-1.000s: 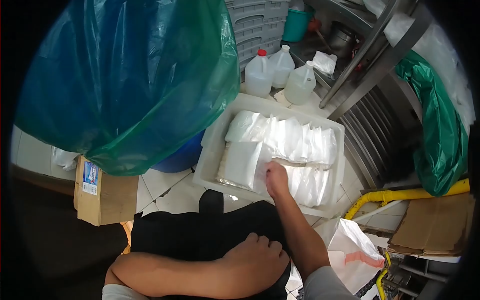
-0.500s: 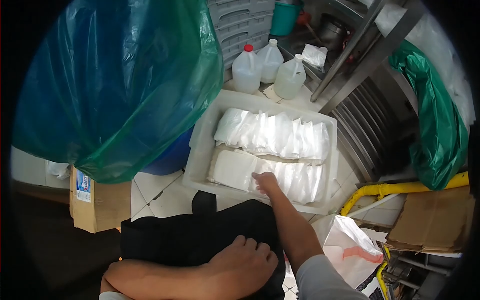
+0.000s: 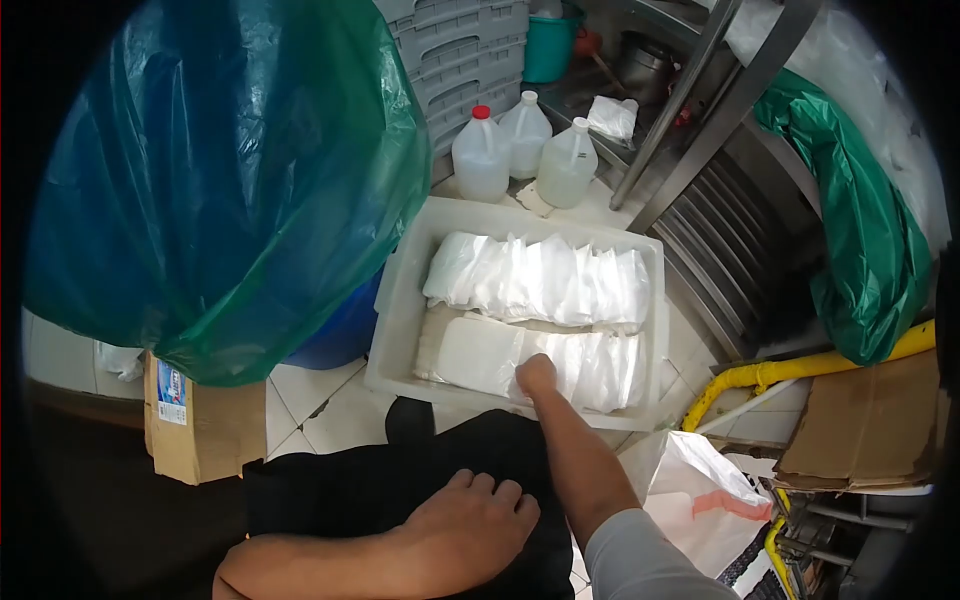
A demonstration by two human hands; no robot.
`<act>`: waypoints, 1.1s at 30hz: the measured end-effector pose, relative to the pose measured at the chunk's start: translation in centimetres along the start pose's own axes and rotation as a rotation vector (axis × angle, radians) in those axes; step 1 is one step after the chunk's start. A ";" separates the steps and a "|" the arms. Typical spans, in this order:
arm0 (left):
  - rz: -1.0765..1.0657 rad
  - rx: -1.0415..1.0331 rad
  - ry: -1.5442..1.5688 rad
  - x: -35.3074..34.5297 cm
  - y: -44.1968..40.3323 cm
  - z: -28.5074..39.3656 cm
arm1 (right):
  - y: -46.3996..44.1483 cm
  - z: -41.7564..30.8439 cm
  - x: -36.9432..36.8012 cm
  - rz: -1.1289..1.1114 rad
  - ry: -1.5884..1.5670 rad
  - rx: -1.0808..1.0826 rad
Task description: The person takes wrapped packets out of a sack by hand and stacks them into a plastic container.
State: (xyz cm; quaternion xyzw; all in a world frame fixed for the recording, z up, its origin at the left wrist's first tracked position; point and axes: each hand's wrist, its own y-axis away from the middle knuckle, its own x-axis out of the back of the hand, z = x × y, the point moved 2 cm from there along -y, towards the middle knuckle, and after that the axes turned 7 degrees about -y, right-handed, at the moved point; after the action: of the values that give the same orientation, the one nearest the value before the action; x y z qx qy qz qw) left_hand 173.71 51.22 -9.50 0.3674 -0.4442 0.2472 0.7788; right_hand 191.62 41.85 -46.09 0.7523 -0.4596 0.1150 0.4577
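Observation:
A white plastic tub (image 3: 385,335) holds two rows of white plastic packets (image 3: 540,280). My right hand (image 3: 537,376) is closed at the right edge of a flat white packet (image 3: 480,355) in the near row; its fingertips are mostly hidden behind the hand. Across my lap, on dark cloth (image 3: 340,480), rests my left hand (image 3: 475,525), holding nothing, its fingers bent and slightly apart.
A big green bag (image 3: 230,190) fills the upper left, above a cardboard box (image 3: 215,425). Behind the tub stand jugs (image 3: 482,160) and stacked grey crates (image 3: 460,70). At right are a metal frame (image 3: 680,130), a yellow pipe (image 3: 745,376) and a white sack (image 3: 700,490).
The translucent flap at my right hand has gone down, and the flat packet lies nearer the tub's front. My right hand has closed again after its fingers loosened. My left hand stays on my lap.

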 end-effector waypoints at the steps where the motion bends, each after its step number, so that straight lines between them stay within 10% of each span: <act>1: -0.002 0.000 -0.001 0.0 0.0 -0.1 | 0.2 -0.1 0.0 0.082 -0.013 -0.034; 6: -0.007 0.003 0.040 1.6 0.0 -0.1 | -0.2 0.7 -0.2 0.224 -0.273 -0.328; 26: -0.003 -0.017 0.000 -0.6 -0.1 -0.4 | -1.1 -0.9 -0.8 -0.245 -0.111 -0.202; 33: 0.011 -0.024 -0.011 0.4 -0.3 -0.5 | 2.2 -1.7 1.9 0.077 0.110 0.086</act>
State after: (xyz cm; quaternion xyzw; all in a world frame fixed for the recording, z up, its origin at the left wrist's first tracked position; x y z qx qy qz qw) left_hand 174.39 51.44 -9.45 0.3570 -0.4537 0.2443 0.7791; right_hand 191.32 41.71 -42.77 0.7456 -0.4570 0.1934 0.4447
